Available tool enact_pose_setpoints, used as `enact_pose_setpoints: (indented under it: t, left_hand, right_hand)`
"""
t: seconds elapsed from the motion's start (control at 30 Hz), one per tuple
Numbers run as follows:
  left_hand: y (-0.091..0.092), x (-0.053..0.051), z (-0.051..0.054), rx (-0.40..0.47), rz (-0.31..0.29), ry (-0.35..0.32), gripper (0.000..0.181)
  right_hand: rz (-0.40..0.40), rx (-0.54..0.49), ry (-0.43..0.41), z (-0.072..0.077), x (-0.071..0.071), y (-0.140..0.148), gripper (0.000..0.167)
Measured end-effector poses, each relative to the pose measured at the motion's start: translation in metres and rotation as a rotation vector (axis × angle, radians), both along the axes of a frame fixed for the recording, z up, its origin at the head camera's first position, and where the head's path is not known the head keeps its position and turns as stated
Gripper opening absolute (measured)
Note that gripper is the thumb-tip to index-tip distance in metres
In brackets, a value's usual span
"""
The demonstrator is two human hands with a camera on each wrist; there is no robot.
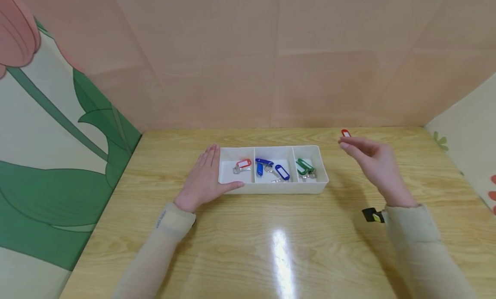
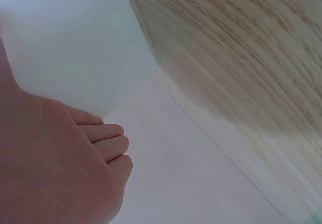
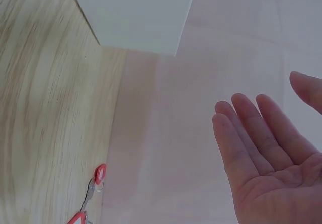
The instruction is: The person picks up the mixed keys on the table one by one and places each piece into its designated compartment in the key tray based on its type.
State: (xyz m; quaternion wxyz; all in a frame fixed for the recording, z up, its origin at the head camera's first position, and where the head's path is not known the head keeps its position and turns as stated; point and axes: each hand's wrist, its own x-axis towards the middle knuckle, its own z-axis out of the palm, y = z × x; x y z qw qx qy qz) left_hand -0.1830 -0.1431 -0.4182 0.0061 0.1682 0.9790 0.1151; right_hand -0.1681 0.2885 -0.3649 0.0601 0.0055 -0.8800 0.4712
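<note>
A white three-compartment tray [image 1: 279, 188] stands on the table. My left hand [image 1: 203, 176] rests against its left end, fingers straight along that side and thumb across the front wall. In the left compartment lies a key with a red tag [image 1: 243, 163]. Several blue key tags [image 1: 282, 172] with keys fill the middle one, and green key tags [image 1: 306, 164] with keys the right one. My right hand [image 1: 373, 163] hovers to the right of the tray, holding nothing. Beyond its fingertips, a red key tag [image 1: 346, 133] shows on the table; the right wrist view shows two red tags [image 3: 100, 173] there.
The wooden table [image 1: 232, 247] meets a pinkish back wall [image 1: 232, 75]. A wall painted with green leaves [image 1: 42, 195] borders the left side, and a pale wall [image 1: 474, 131] the right. A black strap piece [image 1: 373, 215] sticks out at the right cuff.
</note>
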Motion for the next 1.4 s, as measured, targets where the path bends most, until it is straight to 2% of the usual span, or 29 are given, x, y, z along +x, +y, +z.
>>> enact_pose_setpoints:
  t: [0.27,0.57,0.77,1.4]
  left_hand:
    - [0.0,-0.001,-0.001,0.013,-0.002,0.007,0.133]
    - [-0.001,0.0,0.0,0.006,-0.003,-0.003,0.132]
    - [0.0,0.0,0.001,0.005,-0.002,-0.007,0.132]
    - [-0.001,0.0,0.002,0.014,-0.005,-0.008,0.131]
  right_hand:
    - [-0.027,-0.001,-0.02,0.001,0.004,0.008,0.058]
    - [-0.038,-0.012,-0.026,-0.002,0.007,0.019,0.053]
    - [-0.042,-0.019,-0.049,-0.003,0.01,0.028,0.056]
    - [-0.099,-0.025,-0.035,-0.013,0.017,0.048,0.055]
